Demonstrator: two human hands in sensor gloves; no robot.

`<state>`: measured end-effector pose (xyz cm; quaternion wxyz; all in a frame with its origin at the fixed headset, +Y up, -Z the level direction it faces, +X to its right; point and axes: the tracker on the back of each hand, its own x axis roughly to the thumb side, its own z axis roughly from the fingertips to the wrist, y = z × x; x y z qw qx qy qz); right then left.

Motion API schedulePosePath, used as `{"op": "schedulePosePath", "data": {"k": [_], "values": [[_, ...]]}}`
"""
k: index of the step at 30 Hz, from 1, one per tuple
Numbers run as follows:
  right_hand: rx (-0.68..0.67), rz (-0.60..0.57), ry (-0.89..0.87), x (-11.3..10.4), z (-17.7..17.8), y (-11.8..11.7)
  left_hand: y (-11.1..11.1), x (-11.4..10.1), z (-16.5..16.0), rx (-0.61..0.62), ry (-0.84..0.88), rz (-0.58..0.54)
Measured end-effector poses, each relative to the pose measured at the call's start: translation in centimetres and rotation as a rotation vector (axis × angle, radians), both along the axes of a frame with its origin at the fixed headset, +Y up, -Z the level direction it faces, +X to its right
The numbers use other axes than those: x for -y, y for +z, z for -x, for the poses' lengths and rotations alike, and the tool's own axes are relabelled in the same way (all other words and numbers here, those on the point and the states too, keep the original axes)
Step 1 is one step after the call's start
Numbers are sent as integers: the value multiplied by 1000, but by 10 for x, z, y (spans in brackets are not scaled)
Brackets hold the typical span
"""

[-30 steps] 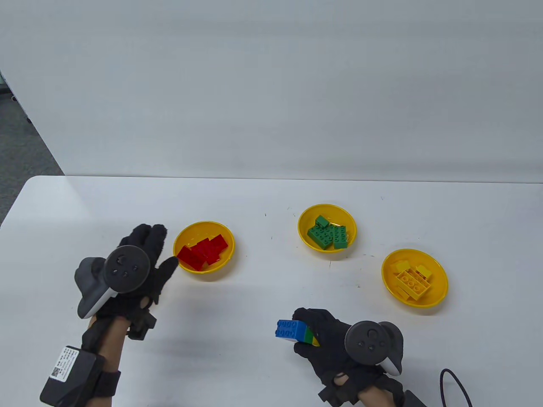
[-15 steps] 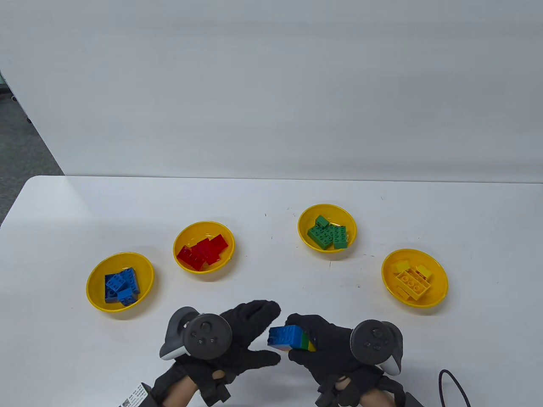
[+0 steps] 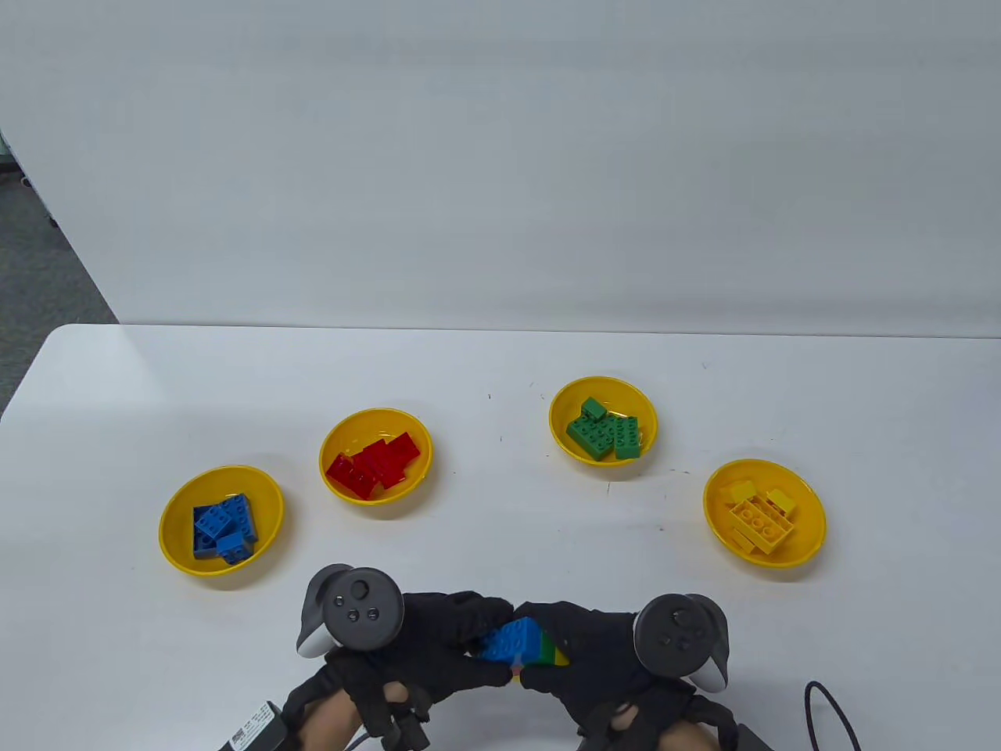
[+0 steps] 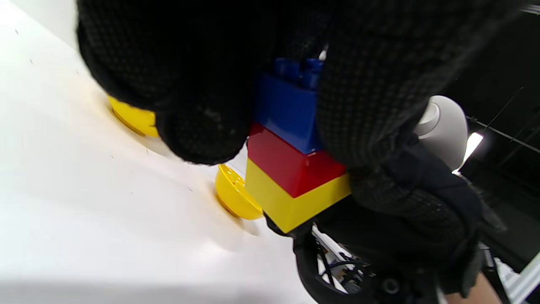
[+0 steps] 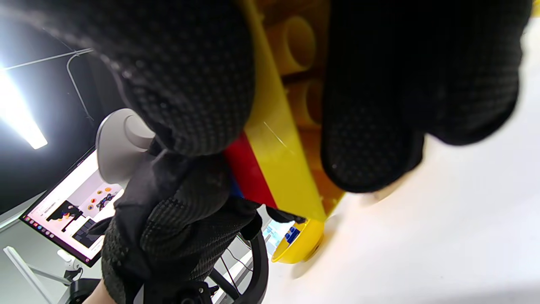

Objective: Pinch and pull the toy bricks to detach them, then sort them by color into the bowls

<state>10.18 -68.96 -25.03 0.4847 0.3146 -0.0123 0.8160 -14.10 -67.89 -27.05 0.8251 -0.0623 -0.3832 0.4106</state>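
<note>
Both hands meet at the table's front edge on one brick stack (image 3: 522, 644) (image 4: 295, 164) (image 5: 278, 160), layered blue, red and yellow, with green showing in the table view. My left hand (image 3: 477, 645) pinches the blue end brick (image 3: 507, 641) (image 4: 291, 114). My right hand (image 3: 543, 653) grips the yellow and green end; the yellow brick's hollow underside (image 5: 299, 84) faces the right wrist camera. Four yellow bowls hold sorted bricks: blue (image 3: 221, 521), red (image 3: 376, 456), green (image 3: 603, 421), yellow (image 3: 764, 512).
A black cable (image 3: 833, 708) loops at the front right edge. A bare white table (image 3: 485, 516) lies between the bowls and the hands. A monitor (image 5: 71, 202) shows beyond the table in the right wrist view.
My left hand swung from the blue bowl across to the stack and closed on its blue end. The right hand kept hold of the stack and tilted it slightly.
</note>
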Motion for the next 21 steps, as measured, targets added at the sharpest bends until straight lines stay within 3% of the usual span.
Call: {"op": "schedulePosePath", "data": {"k": [4, 7, 12, 16, 19, 21], "values": [[-30, 22, -20, 2, 1, 0, -2, 2, 3, 43, 18, 62], [-59, 29, -42, 1, -1, 1, -8, 11, 8, 100, 116, 230], [-24, 109, -73, 6, -1, -3, -11, 7, 15, 64, 112, 242], [6, 139, -84, 9, -9, -5, -16, -28, 49, -206, 37, 38], [29, 135, -92, 7, -16, -6, -28, -55, 83, -389, -14, 11], [36, 138, -109, 6, -19, -8, -41, -76, 113, -550, -141, -34]]}}
